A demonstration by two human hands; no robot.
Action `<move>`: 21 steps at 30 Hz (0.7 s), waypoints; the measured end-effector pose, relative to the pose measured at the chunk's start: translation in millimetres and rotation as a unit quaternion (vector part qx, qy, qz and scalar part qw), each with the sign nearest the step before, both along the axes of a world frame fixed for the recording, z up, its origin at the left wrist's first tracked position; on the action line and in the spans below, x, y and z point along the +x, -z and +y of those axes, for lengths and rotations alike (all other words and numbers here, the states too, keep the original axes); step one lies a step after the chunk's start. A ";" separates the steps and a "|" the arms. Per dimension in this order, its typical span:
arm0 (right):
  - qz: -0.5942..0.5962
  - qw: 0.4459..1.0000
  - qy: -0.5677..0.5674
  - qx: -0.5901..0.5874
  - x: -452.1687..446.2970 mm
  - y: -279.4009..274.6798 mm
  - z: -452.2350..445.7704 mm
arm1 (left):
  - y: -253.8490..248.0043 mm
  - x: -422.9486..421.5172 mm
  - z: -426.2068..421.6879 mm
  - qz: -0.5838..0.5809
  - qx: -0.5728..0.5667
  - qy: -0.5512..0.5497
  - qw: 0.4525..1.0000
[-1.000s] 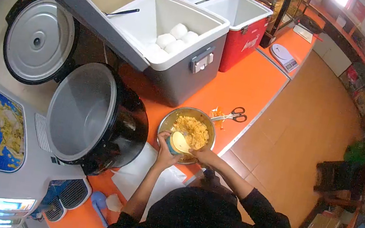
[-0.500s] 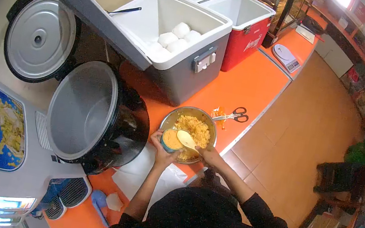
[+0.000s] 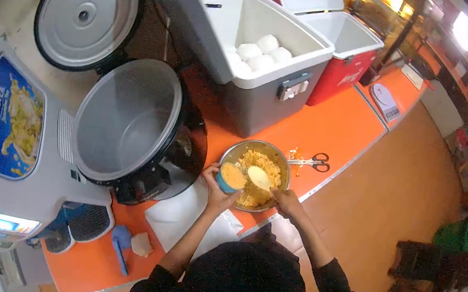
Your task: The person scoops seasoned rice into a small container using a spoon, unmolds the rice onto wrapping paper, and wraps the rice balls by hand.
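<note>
A steel bowl (image 3: 287,166) of orange-yellow rice (image 3: 265,163) stands on the orange table. My left hand (image 3: 218,196) is wrapped round a small blue cup (image 3: 223,186), tilted over the bowl's left side and filled with rice (image 3: 234,176). The fingers of my right hand (image 3: 289,205) close on the handle of a pale yellow spoon (image 3: 259,178). Its bowl end is over the rice, a little right of the cup and apart from it. Black-handled scissors (image 3: 319,162) lie right of the bowl beside scraps of orange packaging (image 3: 296,155).
Behind the bowl are an open grey cooler (image 3: 265,105) with several white round packets (image 3: 261,55) and a red cooler (image 3: 345,72). A large open pot (image 3: 126,122) stands left. White sheets (image 3: 179,214) lie near my left forearm; a kitchen scale (image 3: 385,102) is at back right.
The view has shifted, so the scene sits further right. The cup's rice-filled top now faces the camera, and the spoon has moved off the cup to over the bowl's rice.
</note>
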State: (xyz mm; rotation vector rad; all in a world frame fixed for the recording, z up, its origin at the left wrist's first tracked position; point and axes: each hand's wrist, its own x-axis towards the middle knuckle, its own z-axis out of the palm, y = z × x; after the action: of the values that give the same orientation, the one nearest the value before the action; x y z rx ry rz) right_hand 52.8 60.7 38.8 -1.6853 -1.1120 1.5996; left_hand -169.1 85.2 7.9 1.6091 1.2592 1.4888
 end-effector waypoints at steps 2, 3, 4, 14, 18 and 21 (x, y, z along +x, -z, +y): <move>0.033 0.998 0.038 0.049 -5.4 5.9 2.1 | -1.9 3.4 -2.0 0.034 -0.006 -0.023 0.999; -0.078 0.997 -0.014 0.025 -7.6 7.9 -2.2 | -3.5 7.3 -1.8 0.019 -0.010 -0.036 0.999; -0.100 0.994 -0.017 0.038 -10.5 15.7 -6.8 | -4.7 8.7 0.0 0.004 -0.013 -0.048 0.999; -0.586 0.768 -0.217 0.140 -25.1 -49.8 47.0 | 9.0 -7.2 -15.6 -0.092 -0.007 -0.021 0.995; -0.597 0.688 -0.230 0.343 -55.3 -42.8 105.5 | 17.1 -13.7 -22.7 -0.116 -0.019 0.022 0.993; -0.481 0.761 -0.252 0.354 -105.8 -36.0 153.6 | 14.8 -18.4 -24.9 -0.126 -0.034 0.024 0.991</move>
State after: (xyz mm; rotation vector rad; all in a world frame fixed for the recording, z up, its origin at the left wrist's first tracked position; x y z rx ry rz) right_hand -53.0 214.4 74.9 -1.6768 -2.4433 0.2254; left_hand -187.5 60.3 -6.9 1.3492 1.1084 1.5473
